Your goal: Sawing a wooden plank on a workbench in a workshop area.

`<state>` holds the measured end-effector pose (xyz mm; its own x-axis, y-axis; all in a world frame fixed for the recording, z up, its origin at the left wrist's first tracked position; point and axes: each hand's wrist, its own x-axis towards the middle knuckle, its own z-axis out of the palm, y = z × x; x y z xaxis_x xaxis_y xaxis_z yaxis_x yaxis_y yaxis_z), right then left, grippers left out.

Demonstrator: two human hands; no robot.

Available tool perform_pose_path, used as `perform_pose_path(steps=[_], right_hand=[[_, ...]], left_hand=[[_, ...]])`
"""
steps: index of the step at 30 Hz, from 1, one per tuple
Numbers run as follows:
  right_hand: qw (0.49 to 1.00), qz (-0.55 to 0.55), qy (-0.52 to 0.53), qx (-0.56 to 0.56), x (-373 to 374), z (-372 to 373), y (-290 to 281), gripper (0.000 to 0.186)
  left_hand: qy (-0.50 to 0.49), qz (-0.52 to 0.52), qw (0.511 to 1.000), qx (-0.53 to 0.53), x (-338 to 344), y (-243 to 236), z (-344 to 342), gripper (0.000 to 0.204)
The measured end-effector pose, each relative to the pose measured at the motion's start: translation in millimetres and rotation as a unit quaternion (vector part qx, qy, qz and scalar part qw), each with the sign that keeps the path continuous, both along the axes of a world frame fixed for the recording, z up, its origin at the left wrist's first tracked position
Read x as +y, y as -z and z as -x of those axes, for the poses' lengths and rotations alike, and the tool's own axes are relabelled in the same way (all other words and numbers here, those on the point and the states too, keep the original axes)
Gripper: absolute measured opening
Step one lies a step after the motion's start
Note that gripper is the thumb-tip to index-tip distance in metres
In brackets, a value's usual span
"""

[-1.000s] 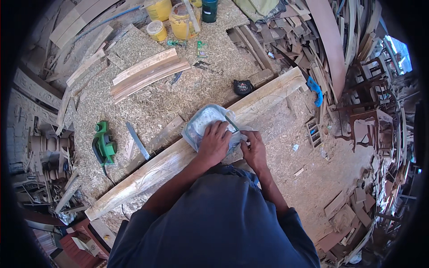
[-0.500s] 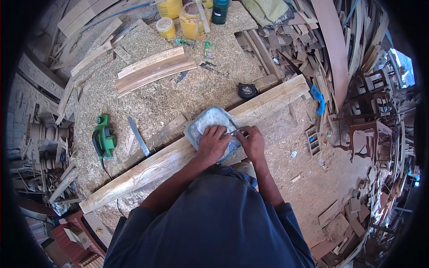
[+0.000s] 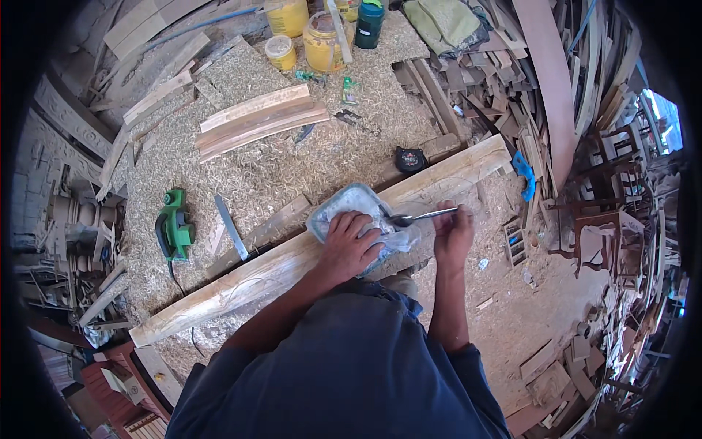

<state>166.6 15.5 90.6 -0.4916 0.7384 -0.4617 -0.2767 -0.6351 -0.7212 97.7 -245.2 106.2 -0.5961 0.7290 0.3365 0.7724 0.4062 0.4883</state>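
Note:
A shallow clear plastic container (image 3: 327, 207) with a bluish rim sits on the long wooden beam in front of me. Thin, crumpled clear plastic bag (image 3: 402, 240) material spills from its right side. My left hand (image 3: 351, 245) rests over the container with bent fingers gripping the plastic; its thumb is mostly hidden. Pinched by the handle end in my right hand (image 3: 453, 235) is a metal spoon (image 3: 424, 215). The spoon's bowl points left and lies at the container's right edge, over the plastic. What the container holds is hard to make out.
The pale beam (image 3: 219, 293) runs diagonally across the shavings-covered surface. A green electric planer (image 3: 175, 227), a flat metal blade (image 3: 231, 227), curved wood pieces (image 3: 263, 121) and a tape measure (image 3: 410, 159) lie around it. Yellow tubs (image 3: 322, 47) stand beyond; a blue-handled saw (image 3: 523, 175) is at right.
My right hand has moved right, away from my left, and the spoon now shows in full. The plastic bag has spread out toward the right. My left hand stays on the container.

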Motion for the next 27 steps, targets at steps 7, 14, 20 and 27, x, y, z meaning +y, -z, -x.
perform_pose_path(steps=[7, 14, 20, 27], right_hand=[[0.977, -0.196, -0.062, -0.053, 43.6, 1.5, -55.1, 0.019], [0.736, -0.504, -0.378, -0.246, -28.8, 3.3, 8.4, 0.039], [0.681, -0.478, -0.465, -0.302, -40.5, -13.5, 36.0, 0.06], [0.767, -0.284, -0.507, -0.272, -45.1, -26.3, 42.2, 0.059]], left_hand=[[-0.109, 0.05, 0.99, 0.075, 32.4, 6.7, 34.5, 0.042], [-0.203, 0.134, 0.954, -0.177, 14.9, 22.5, 67.0, 0.054], [-0.211, 0.088, 0.935, -0.273, -35.6, 38.1, 67.0, 0.058], [-0.261, -0.169, 0.862, -0.4, -48.1, 71.2, 40.3, 0.05]])
